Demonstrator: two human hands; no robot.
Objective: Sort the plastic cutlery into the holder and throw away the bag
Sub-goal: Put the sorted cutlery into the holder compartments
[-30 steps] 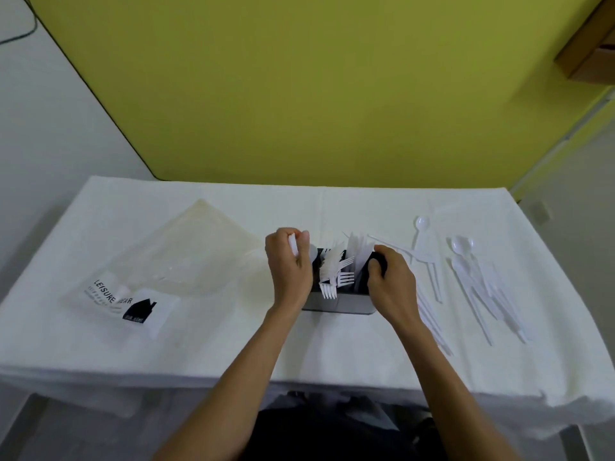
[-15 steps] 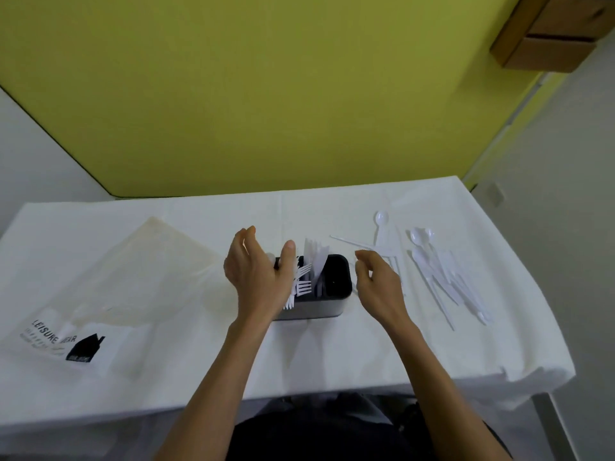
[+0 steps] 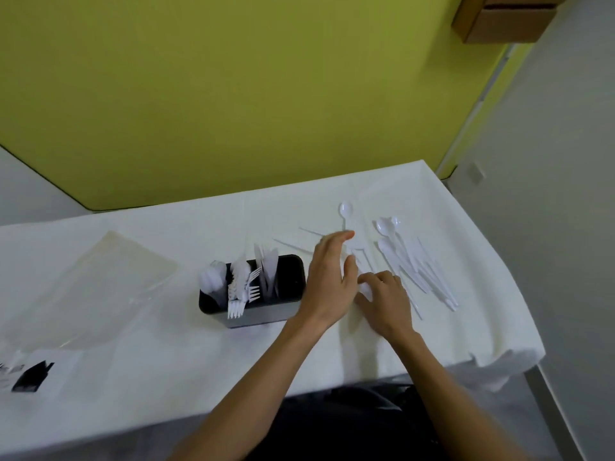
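White plastic on a white cloth, so this one's a bit hard to read. Your left hand (image 3: pixel 327 277) is open, with the fingers stretched out loosely together and the thumb apart. It holds nothing I can see. It hovers just right of the holder (image 3: pixel 256 316), over a few thin loose pieces (image 3: pixel 291 245) lying on the table (image 3: pixel 166 377).

Your right hand (image 3: pixel 386 301) is right beside it, close to the left thumb, fingers bent with the tips down on the cloth. A white bit (image 3: pixel 365 289) pokes out under those fingertips, so you're touching cutlery. Whether you've actually pinched it or are only pressing on it I can't tell, it's too blurry.

The holder is a dark box standing upright around the middle of the table. It has spoons (image 3: pixel 211 281) in its left end, forks (image 3: pixel 244 289) next to them with tines sticking out, then knives (image 3: pixel 270 267). The unsorted heap (image 3: pixel 416 261) of spoons and knives lies toward the right edge, just beyond your right hand. One spoon (image 3: pixel 346 209) lies alone nearer the far edge.

The bag (image 3: pixel 100 287) lies flat on the left part of the table, well apart from both hands, with its printed label (image 3: pixel 31 377) by the near-left corner.
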